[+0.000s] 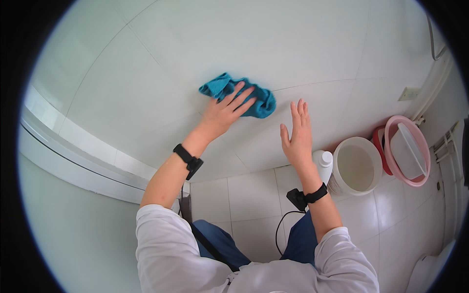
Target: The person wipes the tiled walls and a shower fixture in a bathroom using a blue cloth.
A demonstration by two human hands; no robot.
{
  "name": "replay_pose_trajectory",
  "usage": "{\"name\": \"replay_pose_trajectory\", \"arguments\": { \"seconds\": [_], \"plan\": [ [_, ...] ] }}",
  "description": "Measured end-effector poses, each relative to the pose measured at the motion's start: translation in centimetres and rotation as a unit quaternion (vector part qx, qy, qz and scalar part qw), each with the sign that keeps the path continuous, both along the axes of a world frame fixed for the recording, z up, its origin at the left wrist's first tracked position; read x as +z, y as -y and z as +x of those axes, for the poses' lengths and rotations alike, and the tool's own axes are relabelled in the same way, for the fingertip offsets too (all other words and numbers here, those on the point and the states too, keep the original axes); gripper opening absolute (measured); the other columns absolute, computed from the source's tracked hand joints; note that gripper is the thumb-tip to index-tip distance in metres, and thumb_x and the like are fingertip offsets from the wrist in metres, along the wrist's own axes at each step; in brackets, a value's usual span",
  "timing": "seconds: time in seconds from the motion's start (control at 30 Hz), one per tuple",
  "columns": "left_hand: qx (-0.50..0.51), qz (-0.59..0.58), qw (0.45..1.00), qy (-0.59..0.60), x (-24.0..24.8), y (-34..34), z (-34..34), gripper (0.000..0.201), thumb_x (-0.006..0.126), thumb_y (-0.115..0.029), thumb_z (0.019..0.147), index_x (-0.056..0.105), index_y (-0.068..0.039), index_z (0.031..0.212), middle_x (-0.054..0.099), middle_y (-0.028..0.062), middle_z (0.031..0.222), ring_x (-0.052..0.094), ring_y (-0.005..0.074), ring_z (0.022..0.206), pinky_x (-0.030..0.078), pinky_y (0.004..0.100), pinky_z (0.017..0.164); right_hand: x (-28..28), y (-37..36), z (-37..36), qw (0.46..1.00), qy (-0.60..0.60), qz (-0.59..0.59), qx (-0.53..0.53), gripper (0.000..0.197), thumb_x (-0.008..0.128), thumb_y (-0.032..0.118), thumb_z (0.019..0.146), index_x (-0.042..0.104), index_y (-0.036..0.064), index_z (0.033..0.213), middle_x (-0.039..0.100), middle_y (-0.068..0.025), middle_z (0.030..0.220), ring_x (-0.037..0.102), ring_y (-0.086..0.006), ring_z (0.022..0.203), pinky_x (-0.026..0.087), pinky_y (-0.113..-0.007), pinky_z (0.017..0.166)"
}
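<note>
A teal-blue cloth (263, 103), bunched and folded, lies against the white tiled wall (293, 44). My left hand (222, 113) holds it there, with the fingers spread across its front and the palm at its lower edge. Part of the cloth is hidden beneath those fingers. To the right, my right hand (299, 134) is raised with straight fingers and the thumb apart, and nothing is in it. It is nearest to the wall, above a white bottle (324, 163); whether the fingertips touch the tiles, I cannot tell. Black straps circle both wrists.
On the tiled floor (254, 195) at right stand a whitish bucket (373, 163) and a pink basin (415, 183) with a white container (405, 151) inside. A socket (409, 94) is on the wall. A white ledge (88, 168) runs along the left. A black cable (277, 234) hangs near my legs.
</note>
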State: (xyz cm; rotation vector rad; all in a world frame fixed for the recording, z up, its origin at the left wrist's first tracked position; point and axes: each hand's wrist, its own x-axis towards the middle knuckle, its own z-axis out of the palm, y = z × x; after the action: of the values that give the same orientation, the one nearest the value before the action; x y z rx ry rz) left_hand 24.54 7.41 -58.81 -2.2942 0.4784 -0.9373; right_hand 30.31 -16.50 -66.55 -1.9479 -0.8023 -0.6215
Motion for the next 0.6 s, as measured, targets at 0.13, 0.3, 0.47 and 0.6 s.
{"name": "replay_pose_trajectory", "arguments": {
  "seconds": [0.13, 0.3, 0.47, 0.6],
  "plan": [
    [0.048, 0.006, 0.999, -0.005, 0.9, -2.2, -2.7, 0.074, 0.079, -0.017, 0.065, 0.054, -0.032, 0.134, 0.038, -0.0054, 0.153, 0.029, 0.021, 0.144, 0.033, 0.0506, 0.104, -0.6, 0.9, -0.5, 1.0, -0.012, 0.0, 0.007, 0.063, 0.059, 0.011, 0.091, 0.033, 0.0031, 0.148, 0.025, -0.0226, 0.156, 0.024, -0.0423, 0.144, 0.027, -0.055, 0.113],
    [0.037, -0.034, 0.999, -0.002, 4.1, 1.9, -0.2, 0.082, 0.083, -0.021, 0.063, 0.051, -0.033, 0.137, 0.037, -0.0045, 0.154, 0.028, 0.0227, 0.145, 0.031, 0.0544, 0.105, -0.8, 1.1, -0.2, 0.999, -0.018, 0.024, 0.011, 0.063, 0.06, 0.011, 0.09, 0.035, 0.0032, 0.147, 0.025, -0.0226, 0.156, 0.024, -0.0412, 0.145, 0.027, -0.054, 0.113],
    [0.017, -0.038, 0.998, 0.046, 3.7, 2.5, 0.8, 0.084, 0.085, -0.021, 0.06, 0.051, -0.032, 0.137, 0.039, -0.0051, 0.153, 0.027, 0.0228, 0.145, 0.028, 0.0539, 0.107, -0.9, 0.8, -0.3, 0.999, -0.022, 0.033, 0.015, 0.064, 0.06, 0.01, 0.09, 0.035, 0.0037, 0.147, 0.025, -0.0217, 0.157, 0.023, -0.0408, 0.145, 0.027, -0.054, 0.114],
    [0.038, -0.026, 0.998, 0.04, 3.3, 0.6, -0.7, 0.087, 0.086, -0.021, 0.057, 0.052, -0.031, 0.136, 0.039, -0.0047, 0.153, 0.028, 0.0233, 0.144, 0.027, 0.0544, 0.108, -0.8, 0.8, 0.3, 0.998, -0.028, 0.046, 0.011, 0.065, 0.061, 0.01, 0.09, 0.034, 0.0044, 0.148, 0.025, -0.0214, 0.157, 0.023, -0.0408, 0.145, 0.027, -0.054, 0.114]
  ]
}}
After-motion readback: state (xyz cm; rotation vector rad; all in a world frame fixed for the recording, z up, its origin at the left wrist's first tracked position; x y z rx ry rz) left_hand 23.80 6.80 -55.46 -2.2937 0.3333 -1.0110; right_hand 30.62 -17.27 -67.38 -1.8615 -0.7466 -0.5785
